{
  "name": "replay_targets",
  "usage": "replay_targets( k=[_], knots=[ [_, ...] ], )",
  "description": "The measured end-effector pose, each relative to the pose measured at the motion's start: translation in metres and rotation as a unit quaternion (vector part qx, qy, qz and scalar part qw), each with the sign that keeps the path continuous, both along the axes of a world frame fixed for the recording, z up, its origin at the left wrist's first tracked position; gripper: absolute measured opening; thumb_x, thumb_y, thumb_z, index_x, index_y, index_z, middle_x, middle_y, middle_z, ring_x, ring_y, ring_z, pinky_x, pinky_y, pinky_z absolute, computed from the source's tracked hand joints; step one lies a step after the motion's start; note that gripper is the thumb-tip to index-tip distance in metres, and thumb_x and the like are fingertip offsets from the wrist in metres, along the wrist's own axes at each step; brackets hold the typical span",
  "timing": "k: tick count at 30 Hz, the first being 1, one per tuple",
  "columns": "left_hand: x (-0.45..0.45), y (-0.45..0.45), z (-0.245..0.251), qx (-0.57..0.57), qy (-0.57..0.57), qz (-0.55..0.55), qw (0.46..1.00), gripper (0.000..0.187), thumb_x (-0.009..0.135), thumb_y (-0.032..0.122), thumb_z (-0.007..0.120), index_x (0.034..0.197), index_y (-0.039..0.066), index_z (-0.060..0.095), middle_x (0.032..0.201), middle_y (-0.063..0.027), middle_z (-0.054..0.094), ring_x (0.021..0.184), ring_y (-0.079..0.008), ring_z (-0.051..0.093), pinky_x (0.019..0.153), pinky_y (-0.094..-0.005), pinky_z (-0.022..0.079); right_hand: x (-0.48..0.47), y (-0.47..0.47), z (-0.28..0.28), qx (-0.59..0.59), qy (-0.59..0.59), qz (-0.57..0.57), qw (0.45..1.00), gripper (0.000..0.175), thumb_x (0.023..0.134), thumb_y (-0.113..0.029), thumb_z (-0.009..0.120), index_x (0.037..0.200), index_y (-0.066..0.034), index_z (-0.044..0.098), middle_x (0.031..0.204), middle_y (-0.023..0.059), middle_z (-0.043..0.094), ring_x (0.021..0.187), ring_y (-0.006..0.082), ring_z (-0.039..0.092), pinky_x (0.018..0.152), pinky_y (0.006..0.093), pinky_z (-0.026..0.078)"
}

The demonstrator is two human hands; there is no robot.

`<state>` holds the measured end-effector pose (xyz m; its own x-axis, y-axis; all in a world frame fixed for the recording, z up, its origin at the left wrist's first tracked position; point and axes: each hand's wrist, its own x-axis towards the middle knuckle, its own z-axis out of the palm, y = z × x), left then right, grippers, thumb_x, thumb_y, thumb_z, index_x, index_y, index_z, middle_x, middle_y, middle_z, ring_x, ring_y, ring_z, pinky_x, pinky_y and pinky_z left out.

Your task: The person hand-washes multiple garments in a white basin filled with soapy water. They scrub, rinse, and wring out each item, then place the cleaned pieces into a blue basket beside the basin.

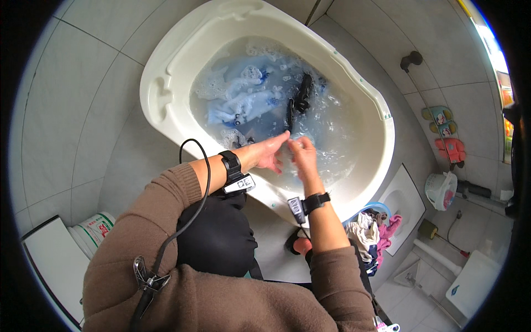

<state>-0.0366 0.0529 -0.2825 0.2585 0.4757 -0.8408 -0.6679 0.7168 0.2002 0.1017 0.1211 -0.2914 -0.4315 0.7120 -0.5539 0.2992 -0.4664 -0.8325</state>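
Note:
A white plastic bathtub holds cloudy, foamy water. My left hand reaches over the near rim just above the water, fingers spread, its thumb at the lower end of a black wet item. Right beside it is my right hand, fingers curled; whether something thin is between them cannot be told. A second black item, perhaps cloth, floats just beyond. Light blue garments lie soaked in the water to the left, with suds around them.
A blue basin heaped with clothes stands right of the tub, beside a white squat-toilet pan. Slippers hang on the right wall near a white bucket. A lidded bucket sits at lower left.

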Motion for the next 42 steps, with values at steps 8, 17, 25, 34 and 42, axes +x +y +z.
replay_targets(
  k=[8, 17, 25, 34, 42],
  knots=[
    [-0.013, -0.009, 0.013, 0.078, 0.044, 0.153, 0.984, 0.053, 0.091, 0.064, 0.051, 0.093, 0.012, 0.063, 0.087, -0.0053, 0.065, 0.078, -0.0194, 0.063, 0.068, -0.0347, 0.051, -0.06, -0.046, 0.069, 0.221, 0.025, 0.006, 0.975, 0.031, 0.087, -0.021, 0.065, 0.067, -0.0026, 0.049, 0.057, 0.0086, 0.054, 0.056, 0.014, 0.052, 0.054, 0.0341, 0.045],
    [0.024, 0.008, 0.009, 0.209, 0.068, 0.163, 0.962, 0.033, 0.102, 0.029, 0.05, 0.128, 0.009, 0.047, 0.117, -0.0068, 0.06, 0.1, -0.0191, 0.062, 0.087, -0.0399, 0.05, 0.036, 0.062, -0.016, 0.296, -0.394, 0.017, 0.87, 0.044, 0.088, -0.045, 0.06, 0.096, -0.0024, 0.065, 0.095, 0.0249, 0.067, 0.092, 0.0425, 0.065, 0.078, 0.0481, 0.051],
    [-0.004, -0.015, -0.016, 0.07, -0.06, 0.106, 0.99, 0.077, 0.094, 0.061, 0.049, 0.143, 0.003, 0.036, 0.146, -0.0192, 0.039, 0.137, -0.0348, 0.034, 0.115, -0.0465, 0.025, 0.041, 0.01, -0.051, 0.221, -0.181, 0.022, 0.958, 0.033, 0.096, -0.032, 0.057, 0.103, 0.0004, 0.06, 0.097, 0.0167, 0.067, 0.085, 0.0274, 0.063, 0.078, 0.039, 0.05],
    [-0.008, -0.019, -0.02, 0.06, -0.04, 0.18, 0.981, 0.05, 0.094, 0.06, 0.047, 0.103, 0.014, 0.064, 0.109, -0.0095, 0.064, 0.102, -0.0235, 0.06, 0.085, -0.0407, 0.05, -0.059, -0.048, 0.054, 0.177, -0.019, -0.008, 0.984, 0.032, 0.094, -0.028, 0.063, 0.076, -0.0016, 0.061, 0.062, 0.0053, 0.055, 0.062, 0.0107, 0.049, 0.058, 0.0314, 0.044],
    [0.031, 0.003, -0.008, 0.177, 0.141, 0.127, 0.966, 0.036, 0.101, 0.027, 0.048, 0.133, 0.013, 0.043, 0.121, -0.01, 0.056, 0.107, -0.0201, 0.057, 0.095, -0.0385, 0.045, 0.019, 0.057, -0.016, 0.233, -0.363, 0.058, 0.9, 0.047, 0.093, -0.043, 0.056, 0.094, 0.0012, 0.069, 0.089, 0.022, 0.069, 0.086, 0.0379, 0.066, 0.078, 0.0459, 0.05]
  ],
)
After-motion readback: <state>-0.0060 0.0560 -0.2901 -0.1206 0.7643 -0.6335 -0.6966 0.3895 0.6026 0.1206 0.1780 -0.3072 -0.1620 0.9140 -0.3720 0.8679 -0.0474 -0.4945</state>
